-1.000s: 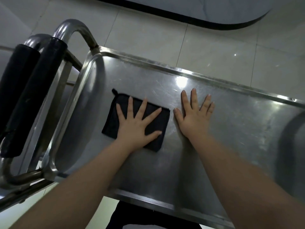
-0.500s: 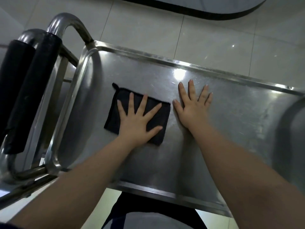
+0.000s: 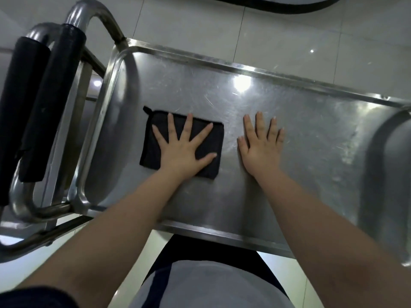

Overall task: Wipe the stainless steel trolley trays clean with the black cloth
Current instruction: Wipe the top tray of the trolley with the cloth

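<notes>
Left hand lay flat, fingers spread, pressing the cloth onto the tray floor, left of centre. Right hand rested flat on bare steel just beside the cloth, fingers straight, holding nothing. Black-padded handles stood beyond the tray's left end.

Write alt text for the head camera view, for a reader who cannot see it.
A person's left hand presses flat, fingers spread, on a folded black cloth on a stainless steel trolley tray, while the right hand lies flat on the bare metal beside it. Black-padded trolley handles stand to the left.
</notes>
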A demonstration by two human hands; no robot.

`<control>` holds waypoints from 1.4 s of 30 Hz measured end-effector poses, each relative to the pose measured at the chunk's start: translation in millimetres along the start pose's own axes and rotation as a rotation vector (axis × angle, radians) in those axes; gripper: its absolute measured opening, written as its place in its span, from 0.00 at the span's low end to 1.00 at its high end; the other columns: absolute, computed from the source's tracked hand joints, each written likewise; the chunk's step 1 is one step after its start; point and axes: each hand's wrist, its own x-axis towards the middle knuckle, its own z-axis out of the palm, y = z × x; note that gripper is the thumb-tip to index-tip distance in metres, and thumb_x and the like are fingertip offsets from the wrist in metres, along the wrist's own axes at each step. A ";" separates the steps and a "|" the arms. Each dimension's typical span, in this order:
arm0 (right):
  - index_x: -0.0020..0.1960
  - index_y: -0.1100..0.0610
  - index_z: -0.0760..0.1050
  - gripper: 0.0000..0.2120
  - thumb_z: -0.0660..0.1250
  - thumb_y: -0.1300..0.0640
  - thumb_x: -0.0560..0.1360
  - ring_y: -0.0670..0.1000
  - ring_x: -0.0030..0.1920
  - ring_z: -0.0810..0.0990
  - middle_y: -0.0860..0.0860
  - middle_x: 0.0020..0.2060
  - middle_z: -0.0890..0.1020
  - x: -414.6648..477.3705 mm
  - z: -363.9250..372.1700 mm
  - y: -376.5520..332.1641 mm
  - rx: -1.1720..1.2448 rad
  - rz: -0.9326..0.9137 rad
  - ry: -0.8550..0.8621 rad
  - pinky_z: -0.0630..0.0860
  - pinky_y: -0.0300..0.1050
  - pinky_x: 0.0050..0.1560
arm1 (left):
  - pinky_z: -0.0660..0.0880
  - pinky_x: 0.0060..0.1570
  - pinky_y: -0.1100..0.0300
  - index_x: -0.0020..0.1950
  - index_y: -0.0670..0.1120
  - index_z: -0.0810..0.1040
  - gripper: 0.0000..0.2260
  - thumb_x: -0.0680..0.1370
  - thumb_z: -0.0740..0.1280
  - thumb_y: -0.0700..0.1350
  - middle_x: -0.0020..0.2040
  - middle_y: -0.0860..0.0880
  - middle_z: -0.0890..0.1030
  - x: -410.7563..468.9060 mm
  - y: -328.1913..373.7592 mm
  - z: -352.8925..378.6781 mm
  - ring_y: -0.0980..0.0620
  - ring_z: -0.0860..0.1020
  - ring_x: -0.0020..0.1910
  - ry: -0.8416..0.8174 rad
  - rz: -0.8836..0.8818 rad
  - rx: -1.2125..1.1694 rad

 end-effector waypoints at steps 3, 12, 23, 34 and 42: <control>0.80 0.42 0.45 0.28 0.47 0.41 0.82 0.60 0.78 0.41 0.48 0.80 0.46 -13.9 9.4 -1.9 -0.011 0.027 0.031 0.38 0.62 0.75 | 0.31 0.63 0.25 0.73 0.71 0.34 0.35 0.69 0.40 0.79 0.80 0.52 0.36 59.7 5.7 -14.3 0.34 0.31 0.75 -0.027 -0.064 -0.027; 0.79 0.41 0.42 0.27 0.43 0.40 0.82 0.58 0.78 0.37 0.47 0.80 0.43 -12.7 10.0 0.3 -0.001 0.009 0.022 0.37 0.64 0.75 | 0.38 0.64 0.23 0.76 0.70 0.41 0.35 0.71 0.43 0.77 0.81 0.50 0.42 22.7 25.9 -4.8 0.32 0.37 0.76 0.005 0.149 0.007; 0.80 0.43 0.43 0.27 0.44 0.41 0.83 0.59 0.78 0.38 0.48 0.80 0.43 -15.9 3.8 2.4 0.015 -0.039 -0.005 0.35 0.62 0.75 | 0.45 0.64 0.21 0.78 0.67 0.48 0.36 0.72 0.47 0.77 0.81 0.48 0.48 -122.5 46.3 29.1 0.30 0.42 0.77 0.019 0.117 0.011; 0.80 0.44 0.45 0.27 0.45 0.44 0.82 0.58 0.79 0.41 0.47 0.80 0.46 -75.7 30.9 5.5 0.004 -0.026 0.030 0.34 0.59 0.75 | 0.33 0.65 0.25 0.73 0.71 0.33 0.35 0.69 0.40 0.79 0.79 0.52 0.34 -22.6 8.4 -6.0 0.33 0.32 0.75 -0.075 -0.161 -0.044; 0.80 0.45 0.39 0.27 0.41 0.43 0.82 0.57 0.78 0.35 0.47 0.79 0.38 -77.7 21.5 7.4 -0.020 -0.070 -0.037 0.35 0.61 0.75 | 0.41 0.65 0.23 0.76 0.70 0.40 0.35 0.71 0.42 0.78 0.81 0.51 0.41 -131.5 1.7 26.4 0.32 0.38 0.77 0.009 -0.022 0.050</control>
